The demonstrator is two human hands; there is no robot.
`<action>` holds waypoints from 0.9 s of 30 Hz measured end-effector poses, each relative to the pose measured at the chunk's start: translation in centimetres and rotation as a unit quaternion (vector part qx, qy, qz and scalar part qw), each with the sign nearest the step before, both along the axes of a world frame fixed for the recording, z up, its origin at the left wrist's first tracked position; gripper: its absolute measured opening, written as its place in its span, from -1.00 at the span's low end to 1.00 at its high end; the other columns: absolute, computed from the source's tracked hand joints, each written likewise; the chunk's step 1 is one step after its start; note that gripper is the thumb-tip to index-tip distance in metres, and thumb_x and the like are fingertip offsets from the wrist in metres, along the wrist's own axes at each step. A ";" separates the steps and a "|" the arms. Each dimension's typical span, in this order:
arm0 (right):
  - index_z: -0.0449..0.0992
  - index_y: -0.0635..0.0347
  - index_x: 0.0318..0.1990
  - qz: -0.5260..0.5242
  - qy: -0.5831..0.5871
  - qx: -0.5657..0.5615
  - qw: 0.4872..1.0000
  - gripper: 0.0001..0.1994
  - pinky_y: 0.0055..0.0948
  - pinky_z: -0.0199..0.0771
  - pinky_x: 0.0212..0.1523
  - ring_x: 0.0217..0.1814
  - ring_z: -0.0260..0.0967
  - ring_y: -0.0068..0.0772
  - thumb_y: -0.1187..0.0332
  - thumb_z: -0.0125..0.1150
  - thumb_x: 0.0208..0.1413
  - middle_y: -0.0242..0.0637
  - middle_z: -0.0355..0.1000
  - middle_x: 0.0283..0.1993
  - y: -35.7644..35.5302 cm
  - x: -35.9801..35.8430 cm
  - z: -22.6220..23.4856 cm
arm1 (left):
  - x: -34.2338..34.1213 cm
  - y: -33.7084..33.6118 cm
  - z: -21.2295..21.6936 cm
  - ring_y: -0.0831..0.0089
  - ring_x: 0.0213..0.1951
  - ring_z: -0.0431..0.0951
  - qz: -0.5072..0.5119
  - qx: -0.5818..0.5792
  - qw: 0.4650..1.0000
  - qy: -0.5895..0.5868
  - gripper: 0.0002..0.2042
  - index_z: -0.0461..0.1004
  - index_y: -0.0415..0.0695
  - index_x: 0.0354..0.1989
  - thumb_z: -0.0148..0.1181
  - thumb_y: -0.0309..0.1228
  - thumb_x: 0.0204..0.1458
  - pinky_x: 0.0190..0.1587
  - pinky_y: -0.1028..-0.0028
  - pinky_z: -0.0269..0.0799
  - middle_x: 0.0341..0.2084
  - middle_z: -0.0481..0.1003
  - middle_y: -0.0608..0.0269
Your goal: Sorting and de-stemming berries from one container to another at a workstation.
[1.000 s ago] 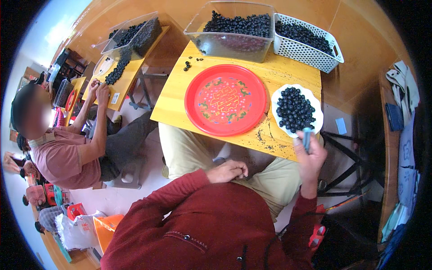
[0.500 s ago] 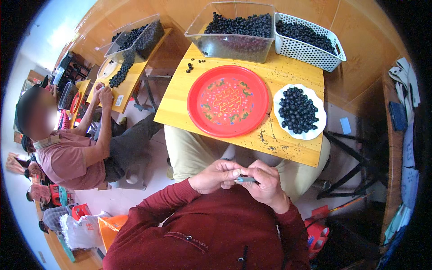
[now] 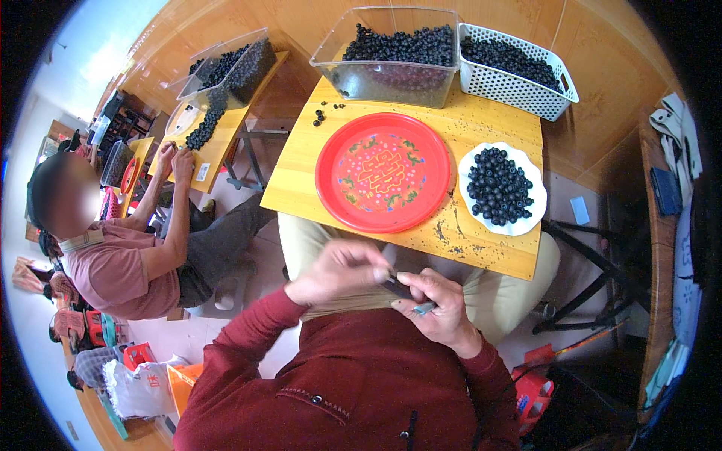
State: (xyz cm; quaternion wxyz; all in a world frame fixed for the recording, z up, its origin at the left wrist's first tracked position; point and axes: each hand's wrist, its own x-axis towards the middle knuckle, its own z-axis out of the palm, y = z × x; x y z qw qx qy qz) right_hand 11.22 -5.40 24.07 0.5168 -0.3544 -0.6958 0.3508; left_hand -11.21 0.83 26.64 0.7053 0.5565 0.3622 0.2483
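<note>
My right hand point(image 3: 444, 310), above my lap in front of the table, is closed round a small tool with a grey-blue handle point(image 3: 424, 308). A thin dark piece point(image 3: 394, 283) shows at its fingertips; whether it belongs to the tool I cannot make out. My left hand point(image 3: 342, 272) is just left of it, smeared by motion, its fingertips close to that dark piece. Beyond both hands a round red tray point(image 3: 331, 174) with a printed pattern lies on the yellow wooden table point(image 3: 289, 180). Right of the tray stands a white scalloped plate point(image 3: 535, 197) heaped with dark round beads or berries point(image 3: 498, 184).
At the table's back stand a clear bin point(image 3: 391, 89) and a white perforated basket point(image 3: 519, 100), both full of dark balls. A few loose balls point(image 3: 319, 117) and dark crumbs point(image 3: 451, 244) lie on the wood. On the left a person point(image 3: 113, 263) works at another table.
My left hand has lifted and moved left, opening a gap between the hands. My right hand keeps the tool, its handle now tilted differently. The view has shifted slightly.
</note>
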 end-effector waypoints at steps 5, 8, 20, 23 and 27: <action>0.52 0.22 -0.07 -0.039 0.005 -0.026 0.999 -0.65 -0.40 0.36 -0.51 -0.54 0.39 -0.34 0.52 0.42 -0.05 -0.24 0.34 -0.51 -1.0 -0.1 -1.8 | -2.1 9.4 3.9 0.60 -0.35 0.50 0.144 0.358 0.893 0.234 -0.83 0.58 -0.26 -0.28 0.29 -0.38 0.13 -0.28 0.53 0.42 -0.41 0.58 0.25; 0.52 0.23 -0.09 -0.017 0.030 -0.044 0.998 -0.69 -0.39 0.38 -0.49 -0.51 0.42 -0.29 0.52 0.41 -0.03 -0.20 0.39 -0.48 -1.1 -0.8 -2.6 | -3.6 15.9 4.0 0.15 -0.37 0.58 0.133 0.553 0.756 0.325 -0.86 0.60 -0.20 -0.31 0.29 -0.42 -0.01 -0.31 0.29 0.47 -0.44 0.53 0.05; 0.55 0.25 -0.15 -0.098 -0.001 -0.103 0.990 -0.78 -0.43 0.37 -0.49 -0.51 0.41 -0.35 0.54 0.36 0.01 -0.20 0.42 -0.48 -2.1 0.8 -3.9 | -3.8 27.6 -1.0 0.08 -0.36 0.59 0.001 0.607 0.622 0.494 -0.84 0.61 -0.08 -0.34 0.18 -0.29 0.05 -0.34 0.14 0.51 -0.37 0.52 0.11; 0.55 0.25 -0.15 -0.101 0.003 -0.107 0.989 -0.78 -0.44 0.36 -0.49 -0.52 0.40 -0.38 0.54 0.36 0.02 -0.21 0.42 -0.48 -2.0 0.8 -4.2 | -3.5 28.3 -1.2 0.09 -0.38 0.59 -0.018 0.608 0.588 0.533 -0.85 0.61 -0.07 -0.35 0.17 -0.30 0.05 -0.37 0.13 0.52 -0.37 0.52 0.10; 0.54 0.24 -0.16 -0.099 0.008 -0.114 0.988 -0.79 -0.44 0.35 -0.49 -0.52 0.39 -0.38 0.54 0.35 0.03 -0.22 0.41 -0.49 -1.8 0.8 -4.3 | -3.9 29.4 -1.8 0.09 -0.37 0.60 -0.017 0.608 0.583 0.538 -0.87 0.59 -0.05 -0.36 0.15 -0.32 0.05 -0.38 0.14 0.52 -0.38 0.52 0.09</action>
